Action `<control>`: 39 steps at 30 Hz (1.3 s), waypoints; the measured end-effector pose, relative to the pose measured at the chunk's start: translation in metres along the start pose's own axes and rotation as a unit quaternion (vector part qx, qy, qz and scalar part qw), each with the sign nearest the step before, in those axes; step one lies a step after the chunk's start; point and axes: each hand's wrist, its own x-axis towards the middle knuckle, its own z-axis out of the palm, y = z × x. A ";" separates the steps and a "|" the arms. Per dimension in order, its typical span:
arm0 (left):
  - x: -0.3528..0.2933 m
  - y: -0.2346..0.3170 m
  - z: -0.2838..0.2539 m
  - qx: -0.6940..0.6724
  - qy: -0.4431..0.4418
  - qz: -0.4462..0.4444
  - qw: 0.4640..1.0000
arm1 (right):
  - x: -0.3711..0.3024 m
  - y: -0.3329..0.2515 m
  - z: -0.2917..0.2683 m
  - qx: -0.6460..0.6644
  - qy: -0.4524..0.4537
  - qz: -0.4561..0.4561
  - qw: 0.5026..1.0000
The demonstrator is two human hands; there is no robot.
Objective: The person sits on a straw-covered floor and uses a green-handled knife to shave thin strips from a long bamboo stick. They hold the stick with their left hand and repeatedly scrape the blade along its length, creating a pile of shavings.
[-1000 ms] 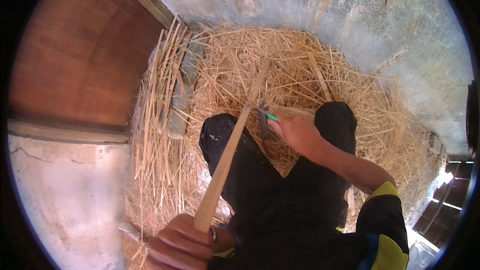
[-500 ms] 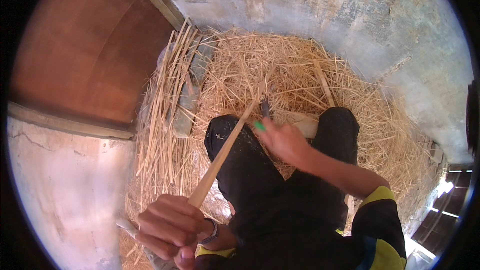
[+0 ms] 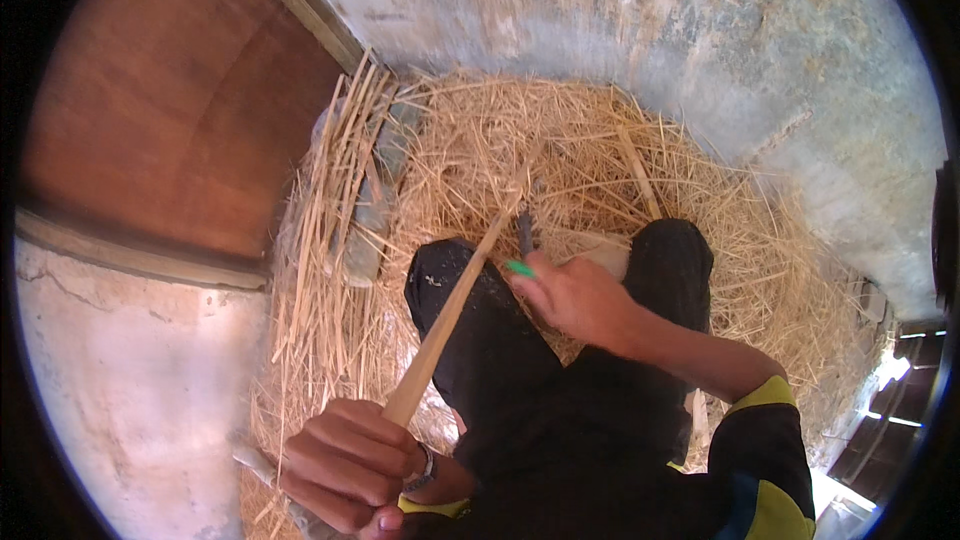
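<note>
My left hand (image 3: 350, 462), at the lower left, is closed around the thick near end of a long pale bamboo strip (image 3: 440, 332). The strip slants up and away over my left knee, thinning toward its far end above the straw. My right hand (image 3: 582, 302) is closed around a knife (image 3: 525, 232) between my knees. The knife's dark blade points away from me, beside the far part of the strip; whether the two touch is unclear. A bright green piece (image 3: 519, 268) shows at my right thumb. Most of the handle is hidden in my fist.
Loose straw-like shavings (image 3: 480, 130) cover the floor ahead and to the right. A bundle of long thin strips (image 3: 325, 240) lies at the left, beside grey-green stones (image 3: 366, 230). A stained wall (image 3: 640, 10) rises ahead, and a brown panel (image 3: 170, 110) stands at the upper left.
The right hand and knife have come slightly nearer to me along the strip. My left hand keeps its grip, and the whole view has shifted a little.
</note>
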 end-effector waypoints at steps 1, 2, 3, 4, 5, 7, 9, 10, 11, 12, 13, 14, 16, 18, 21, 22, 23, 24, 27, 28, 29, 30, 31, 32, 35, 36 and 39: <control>-0.002 0.001 0.002 -0.006 0.008 -0.013 1.000 | -0.010 -0.018 -0.001 0.038 -0.024 -0.021 0.999; 0.003 -0.004 -0.001 -0.034 -0.061 -0.002 0.998 | -0.015 -0.028 -0.004 0.016 -0.002 -0.038 0.999; 0.007 -0.004 -0.004 -0.039 -0.092 0.002 0.995 | -0.010 -0.022 -0.002 0.007 -0.009 -0.017 1.000; 0.008 -0.005 -0.005 -0.053 -0.119 -0.003 0.991 | -0.011 -0.009 0.004 -0.002 -0.019 0.018 1.000; 0.009 -0.006 -0.004 -0.066 -0.146 -0.008 0.987 | -0.011 0.006 0.010 -0.011 -0.029 0.052 0.998; 0.005 -0.004 -0.001 -0.063 -0.131 -0.024 0.989 | -0.013 0.021 0.012 -0.056 0.004 0.043 0.997; 0.005 0.000 0.000 -0.051 -0.125 -0.012 0.991 | -0.022 -0.018 0.000 0.029 -0.014 -0.008 0.999; 0.006 -0.004 0.001 -0.054 -0.124 -0.001 0.991 | -0.020 -0.033 -0.006 0.032 -0.005 -0.054 0.998; 0.007 -0.011 0.002 -0.072 -0.128 0.022 0.989 | -0.019 -0.030 -0.005 0.020 0.002 -0.045 0.999; 0.006 -0.010 0.000 -0.078 -0.138 -0.002 0.987 | -0.018 -0.024 -0.003 0.009 0.008 -0.037 0.999; 0.004 -0.013 -0.001 -0.074 -0.125 -0.007 0.989 | -0.018 -0.020 -0.002 -0.002 0.015 -0.028 1.000; 0.003 -0.010 -0.002 -0.061 -0.113 -0.016 0.992 | -0.015 -0.023 -0.005 -0.004 0.004 -0.021 1.000; 0.000 -0.005 -0.007 -0.040 -0.091 -0.022 0.995 | -0.012 -0.031 -0.011 -0.009 -0.019 -0.007 1.000; 0.000 -0.004 -0.010 -0.029 -0.070 -0.004 0.997 | -0.013 -0.025 -0.004 -0.020 -0.009 0.020 1.000; -0.009 -0.005 0.006 0.020 0.071 0.039 0.997 | -0.016 0.045 0.028 -0.089 0.077 0.025 0.993; -0.009 -0.001 0.008 0.012 0.046 0.027 0.999 | -0.005 0.054 0.021 -0.122 0.122 0.005 0.985; -0.008 0.005 0.011 0.005 0.022 0.014 1.000 | -0.001 0.053 0.021 -0.092 0.115 -0.004 0.989; -0.013 0.012 0.011 -0.001 0.008 -0.023 1.000 | -0.008 0.029 0.020 -0.053 0.089 0.003 0.995; -0.003 0.001 0.001 -0.053 -0.095 0.005 0.994 | -0.019 -0.022 0.015 0.027 0.054 -0.009 0.998; -0.003 -0.002 -0.001 -0.055 -0.099 -0.005 0.994 | -0.018 -0.027 0.014 0.046 0.054 -0.021 0.997; -0.004 -0.006 -0.003 -0.051 -0.100 -0.010 0.994 | -0.018 -0.023 0.015 0.038 0.059 -0.021 0.997; -0.003 -0.008 -0.005 -0.042 -0.099 -0.010 0.994 | -0.014 -0.018 0.015 0.030 0.062 -0.028 0.997; -0.001 -0.007 -0.006 -0.033 -0.099 -0.011 0.995 | -0.010 -0.015 0.015 0.021 0.065 -0.034 0.997; -0.002 0.000 -0.008 0.007 -0.051 -0.028 0.998 | -0.006 -0.014 0.016 0.011 0.061 -0.043 0.997; -0.003 0.006 -0.015 0.052 -0.069 -0.027 0.996 | 0.000 -0.015 0.023 -0.016 0.080 -0.063 0.995; -0.008 0.003 -0.009 0.069 -0.014 0.002 0.997 | 0.000 -0.009 0.031 -0.022 0.103 -0.077 0.991; -0.022 0.004 0.003 0.179 0.200 0.022 0.963 | 0.002 0.040 0.050 -0.031 0.093 0.052 0.994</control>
